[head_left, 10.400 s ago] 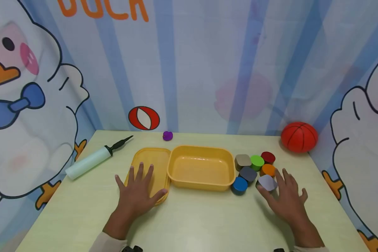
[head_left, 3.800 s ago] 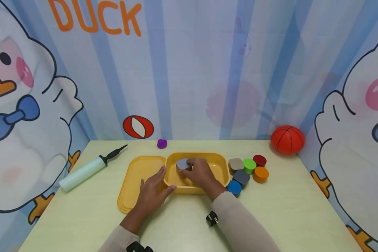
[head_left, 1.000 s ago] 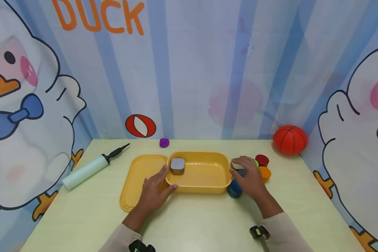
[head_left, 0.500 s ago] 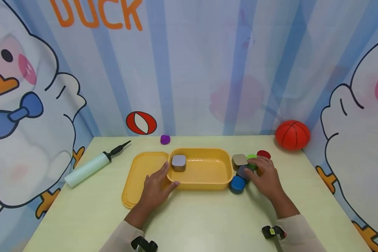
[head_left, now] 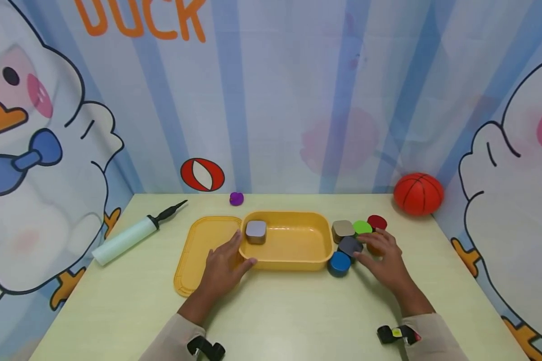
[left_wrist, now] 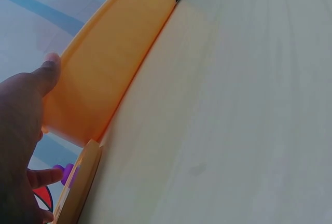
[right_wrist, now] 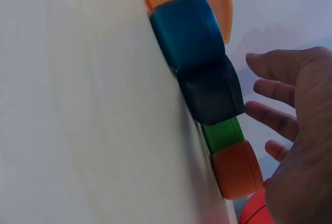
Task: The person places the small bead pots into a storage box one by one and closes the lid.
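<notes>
Smooth, glossy yellow plastic makes up the rectangular box [head_left: 298, 243], its corners rounded and its rim rolled outward; the matching flat lid [head_left: 194, 245] has a grooved border. The blocks have smooth, rather matte sides with a thin seam near the top. The beige block [head_left: 343, 229] and slate block [head_left: 350, 245] look like rounded squares, while the lime-green block [head_left: 362, 227], dark red block [head_left: 377, 221], blue block [head_left: 339, 263] and orange block [right_wrist: 237, 169] are round. A red basketball [head_left: 418, 194] shows black seams, and a hand pump [head_left: 127, 240] has a pale mint barrel and tapered black nozzle.

The counter [head_left: 275, 316] is pale yellow-green and lightly shiny. Around it hangs a blue-striped fabric backdrop [head_left: 280, 100] printed with large white ducks and orange lettering. A small purple object [head_left: 236, 199] sits near the back edge.

The lavender block [head_left: 256, 230], a rounded square with greyish sides, stands inside the box at its left end. The other blocks cluster just right of the box. The right hand [head_left: 387, 260] is partly open beside the slate and orange blocks, fingers apart and gripping nothing; whether a fingertip touches is unclear. The left hand [head_left: 223, 268] is loosely spread, its thumb against the box and its other fingers by the lid.
</notes>
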Motion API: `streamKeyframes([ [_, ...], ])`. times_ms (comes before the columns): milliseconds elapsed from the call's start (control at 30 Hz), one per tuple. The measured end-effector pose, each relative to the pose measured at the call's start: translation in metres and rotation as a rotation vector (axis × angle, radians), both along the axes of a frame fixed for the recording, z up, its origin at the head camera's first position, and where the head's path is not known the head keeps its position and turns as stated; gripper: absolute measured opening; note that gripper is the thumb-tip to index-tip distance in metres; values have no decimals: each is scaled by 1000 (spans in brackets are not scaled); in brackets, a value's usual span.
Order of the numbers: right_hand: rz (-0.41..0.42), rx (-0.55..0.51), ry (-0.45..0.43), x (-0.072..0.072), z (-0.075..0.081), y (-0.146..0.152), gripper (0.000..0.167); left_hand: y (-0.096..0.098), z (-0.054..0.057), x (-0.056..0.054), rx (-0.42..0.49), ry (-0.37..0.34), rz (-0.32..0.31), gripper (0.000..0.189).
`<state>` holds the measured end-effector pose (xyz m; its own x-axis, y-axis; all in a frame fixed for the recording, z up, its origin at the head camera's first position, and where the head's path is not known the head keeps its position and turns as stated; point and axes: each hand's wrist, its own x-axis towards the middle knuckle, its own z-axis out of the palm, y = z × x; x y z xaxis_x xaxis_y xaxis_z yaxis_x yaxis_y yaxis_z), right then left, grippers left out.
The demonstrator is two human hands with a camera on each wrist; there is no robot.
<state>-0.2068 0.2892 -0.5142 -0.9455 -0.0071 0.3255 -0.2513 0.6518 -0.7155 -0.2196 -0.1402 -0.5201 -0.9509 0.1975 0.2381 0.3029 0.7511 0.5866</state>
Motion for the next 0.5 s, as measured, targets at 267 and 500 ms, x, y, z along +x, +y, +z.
streamKeyframes([
  [267, 14, 61, 26, -2, 0, 0, 39, 1, 1, -1, -18, 7, 4, 88],
  [500, 17, 104, -14, 1, 0, 1, 42, 0, -2, 0, -22, 17, 7, 88],
])
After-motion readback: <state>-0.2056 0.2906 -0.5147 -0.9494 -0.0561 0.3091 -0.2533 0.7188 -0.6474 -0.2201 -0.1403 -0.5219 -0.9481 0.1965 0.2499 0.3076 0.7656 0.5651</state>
